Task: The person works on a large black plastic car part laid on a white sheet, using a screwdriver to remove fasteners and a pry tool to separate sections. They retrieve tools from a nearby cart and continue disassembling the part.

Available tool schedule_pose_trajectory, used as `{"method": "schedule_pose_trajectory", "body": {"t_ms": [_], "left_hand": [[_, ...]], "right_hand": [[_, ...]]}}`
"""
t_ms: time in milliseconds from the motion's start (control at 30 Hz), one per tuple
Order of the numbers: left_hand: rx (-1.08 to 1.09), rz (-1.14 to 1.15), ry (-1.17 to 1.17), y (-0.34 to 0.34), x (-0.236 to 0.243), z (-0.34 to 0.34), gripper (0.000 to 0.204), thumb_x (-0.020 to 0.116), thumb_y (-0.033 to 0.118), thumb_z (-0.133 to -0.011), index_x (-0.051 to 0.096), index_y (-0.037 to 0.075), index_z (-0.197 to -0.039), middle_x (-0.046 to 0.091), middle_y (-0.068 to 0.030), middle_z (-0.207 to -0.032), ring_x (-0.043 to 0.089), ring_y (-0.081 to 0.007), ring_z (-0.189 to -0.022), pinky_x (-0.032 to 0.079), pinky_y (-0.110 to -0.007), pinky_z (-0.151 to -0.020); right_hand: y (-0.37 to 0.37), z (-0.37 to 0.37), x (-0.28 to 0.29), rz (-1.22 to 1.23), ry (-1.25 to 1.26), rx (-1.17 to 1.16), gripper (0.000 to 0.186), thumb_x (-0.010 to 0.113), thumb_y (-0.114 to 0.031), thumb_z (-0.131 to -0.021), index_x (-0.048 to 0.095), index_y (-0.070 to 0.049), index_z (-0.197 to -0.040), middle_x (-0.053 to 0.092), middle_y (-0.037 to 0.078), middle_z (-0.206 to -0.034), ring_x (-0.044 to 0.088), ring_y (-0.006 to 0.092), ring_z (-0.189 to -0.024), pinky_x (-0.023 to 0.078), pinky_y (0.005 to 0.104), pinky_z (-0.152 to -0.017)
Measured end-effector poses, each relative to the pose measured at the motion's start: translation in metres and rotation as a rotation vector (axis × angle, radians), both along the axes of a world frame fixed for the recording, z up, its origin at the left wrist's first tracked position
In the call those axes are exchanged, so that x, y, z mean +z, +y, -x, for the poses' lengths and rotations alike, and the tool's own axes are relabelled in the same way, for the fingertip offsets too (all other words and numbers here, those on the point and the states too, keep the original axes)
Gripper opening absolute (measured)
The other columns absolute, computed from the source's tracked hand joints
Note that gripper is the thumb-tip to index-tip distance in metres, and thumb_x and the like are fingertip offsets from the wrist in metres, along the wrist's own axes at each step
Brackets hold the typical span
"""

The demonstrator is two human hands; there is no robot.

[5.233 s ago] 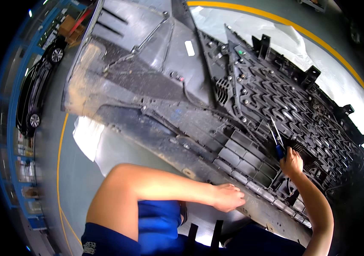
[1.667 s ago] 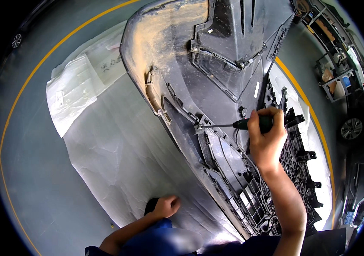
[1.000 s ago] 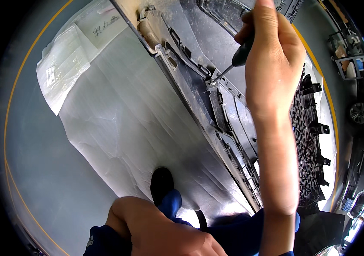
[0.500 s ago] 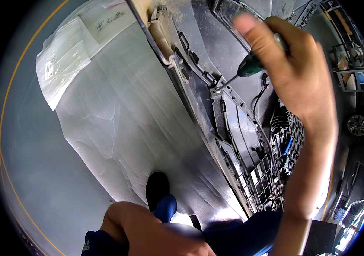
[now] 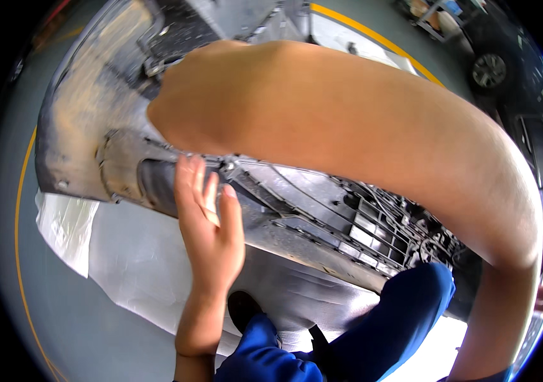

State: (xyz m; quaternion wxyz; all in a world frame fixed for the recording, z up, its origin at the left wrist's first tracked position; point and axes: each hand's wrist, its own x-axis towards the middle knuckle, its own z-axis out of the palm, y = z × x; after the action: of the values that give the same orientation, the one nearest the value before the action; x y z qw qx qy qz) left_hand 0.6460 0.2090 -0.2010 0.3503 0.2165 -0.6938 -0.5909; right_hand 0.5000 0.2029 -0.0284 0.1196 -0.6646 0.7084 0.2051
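A car bumper (image 5: pixel 80 108) lies with its dusty inner side up. Fingers stretched out, my left hand (image 5: pixel 211 223) is open over the bumper's near edge, its fingertips close to a black plastic bracket strip (image 5: pixel 265 194); contact is unclear. My right arm reaches across from the right, and my right hand (image 5: pixel 198 105) is bent over the middle of the bumper. Its fingers are hidden behind the wrist and blurred, so whatever they hold does not show. Black lattice grille parts (image 5: pixel 380 232) are fixed in the bumper to the right of my left hand.
Under the bumper a silvery protective sheet (image 5: pixel 138 254) covers the grey floor, with a white wrapping piece (image 5: pixel 68 229) at its left. My blue-trousered knee (image 5: pixel 405 312) is by the bumper's near edge. A dark car (image 5: pixel 513 83) and a cart (image 5: pixel 437 22) stand at the far right.
My view has swung toward the bumper's left end. My left hand has risen from the lower edge to the bumper. My right arm now reaches leftward; the green-handled screwdriver it held is out of sight.
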Motion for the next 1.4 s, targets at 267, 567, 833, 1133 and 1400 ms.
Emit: {"method": "schedule_pose_trajectory", "body": {"t_ms": [267, 567, 833, 1133, 1400], "left_hand": [[-0.018, 0.262, -0.338, -0.008, -0.011, 0.061, 0.028, 0.061, 0.009, -0.097, 0.058, -0.008, -0.119, 0.069, -0.0282, -0.111, 0.069, -0.0421, -0.102, 0.053, -0.041, -0.09], [-0.04, -0.058, -0.228, -0.019, -0.008, 0.062, 0.031, 0.059, 0.007, -0.1, 0.055, -0.004, -0.129, 0.063, -0.011, -0.126, 0.059, -0.0185, -0.117, 0.045, -0.031, -0.101], [-0.052, 0.077, 0.172, -0.004, 0.004, 0.065, 0.017, 0.061, 0.002, -0.098, 0.059, -0.007, -0.112, 0.066, -0.0069, -0.11, 0.057, -0.0074, -0.088, 0.046, -0.024, -0.074], [0.157, 0.59, 0.0, -0.028, -0.003, 0.059, 0.023, 0.072, -0.002, -0.084, 0.063, -0.008, -0.104, 0.071, -0.021, -0.097, 0.068, -0.0327, -0.084, 0.051, -0.036, -0.078], [0.137, 0.446, -0.305, -0.01, 0.034, 0.05, 0.024, 0.071, 0.001, -0.086, 0.063, -0.008, -0.106, 0.072, -0.0157, -0.101, 0.067, -0.0209, -0.088, 0.051, -0.036, -0.08]], "right_hand": [[0.027, 0.003, -0.017, 0.238, -0.151, -0.1, 0.025, 0.063, -0.025, -0.097, 0.074, -0.006, -0.11, 0.071, 0.015, -0.117, 0.069, 0.0321, -0.109, 0.056, 0.0473, -0.086], [0.04, 0.011, -0.015, 0.301, -0.234, -0.132, 0.028, 0.063, -0.028, -0.096, 0.075, -0.008, -0.11, 0.072, 0.014, -0.117, 0.068, 0.0319, -0.11, 0.056, 0.0468, -0.086], [0.05, 0.019, -0.011, 0.335, -0.277, -0.16, 0.03, 0.063, -0.031, -0.095, 0.075, -0.009, -0.111, 0.072, 0.013, -0.117, 0.068, 0.0318, -0.111, 0.055, 0.0463, -0.087], [0.052, -0.015, -0.01, 0.446, -0.212, -0.236, 0.032, 0.062, -0.034, -0.094, 0.076, -0.011, -0.112, 0.072, 0.011, -0.117, 0.068, 0.0317, -0.111, 0.055, 0.0458, -0.087], [0.063, 0.01, -0.01, 0.381, -0.281, -0.195, 0.034, 0.062, -0.037, -0.093, 0.076, -0.012, -0.112, 0.073, 0.01, -0.117, 0.068, 0.0315, -0.112, 0.055, 0.0454, -0.088]]}}
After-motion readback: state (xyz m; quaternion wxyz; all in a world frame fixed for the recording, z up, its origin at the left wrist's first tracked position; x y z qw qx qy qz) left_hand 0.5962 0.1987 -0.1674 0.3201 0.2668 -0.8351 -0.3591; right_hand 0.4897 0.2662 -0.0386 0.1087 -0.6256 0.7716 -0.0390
